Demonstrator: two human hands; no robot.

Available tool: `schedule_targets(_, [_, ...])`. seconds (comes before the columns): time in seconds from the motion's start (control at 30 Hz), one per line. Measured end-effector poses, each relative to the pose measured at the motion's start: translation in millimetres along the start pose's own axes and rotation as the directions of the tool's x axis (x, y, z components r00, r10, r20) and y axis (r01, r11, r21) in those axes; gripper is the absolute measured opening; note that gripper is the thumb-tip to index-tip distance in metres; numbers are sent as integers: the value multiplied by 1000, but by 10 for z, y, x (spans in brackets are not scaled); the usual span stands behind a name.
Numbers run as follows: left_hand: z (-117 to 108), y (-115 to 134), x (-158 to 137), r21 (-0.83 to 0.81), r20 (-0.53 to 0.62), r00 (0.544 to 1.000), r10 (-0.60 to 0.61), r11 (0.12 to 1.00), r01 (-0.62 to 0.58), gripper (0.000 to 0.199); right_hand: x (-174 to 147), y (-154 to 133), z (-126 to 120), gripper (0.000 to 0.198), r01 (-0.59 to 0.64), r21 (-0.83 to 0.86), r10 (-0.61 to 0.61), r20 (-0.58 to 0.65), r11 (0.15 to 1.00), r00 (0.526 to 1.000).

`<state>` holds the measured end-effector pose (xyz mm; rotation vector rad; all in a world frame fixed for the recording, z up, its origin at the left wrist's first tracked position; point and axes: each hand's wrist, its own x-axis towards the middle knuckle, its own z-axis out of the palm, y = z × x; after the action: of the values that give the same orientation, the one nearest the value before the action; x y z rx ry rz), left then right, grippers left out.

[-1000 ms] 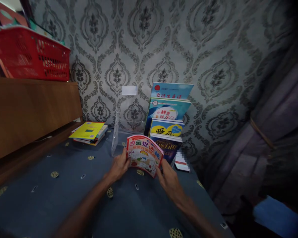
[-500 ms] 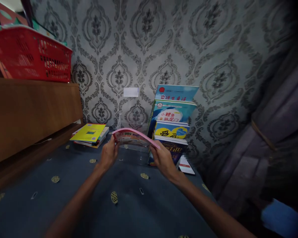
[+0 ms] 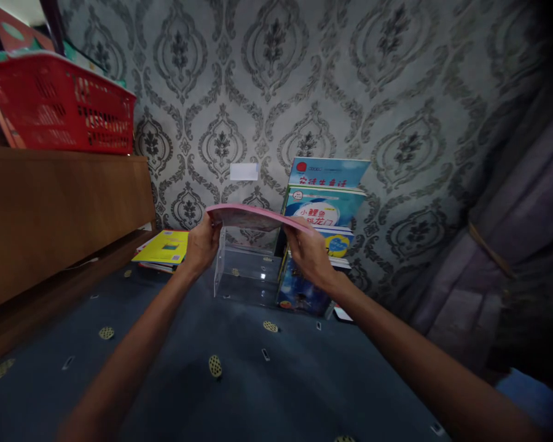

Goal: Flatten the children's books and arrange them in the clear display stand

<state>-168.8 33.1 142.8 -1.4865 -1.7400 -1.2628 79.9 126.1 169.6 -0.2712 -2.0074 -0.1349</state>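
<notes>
Your left hand (image 3: pixel 201 244) and right hand (image 3: pixel 309 256) are closed on opposite ends of the pink-edged book (image 3: pixel 253 214), near the clear stand (image 3: pixel 218 270). Likely light and bendy, it suits an even two-ended grip.

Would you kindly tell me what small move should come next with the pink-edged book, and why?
Perhaps lower the pink-edged book into the left section of the transparent rack: the left hand and right hand grip its opposite ends, it appears raised in front of or above that section, and other books stand to the right.
</notes>
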Motion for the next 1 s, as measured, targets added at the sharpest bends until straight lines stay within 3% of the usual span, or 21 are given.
schedule_targets(0.2, [37, -8, 480, -41, -131, 991, 39, 998, -44, 36, 489, 200, -30, 22, 31, -99, -33, -23, 995, 999])
schedule_targets(0.33, [116, -46, 638, -107, -154, 986, 67, 991, -84, 35, 642, 300, 0, 19, 50, -127, -52, -10, 991, 999])
schedule_targets(0.8, [292, -67, 807, -273, -67, 991, 112, 954, -126, 29, 599, 363, -96, 21, 59, -155, -54, 37, 986, 998])
schedule_targets(1.0, [397, -99, 774, -319, -9, 997, 81, 944, -80, 32, 567, 418, -67, 19, 28, -172, -9, 107, 985, 994])
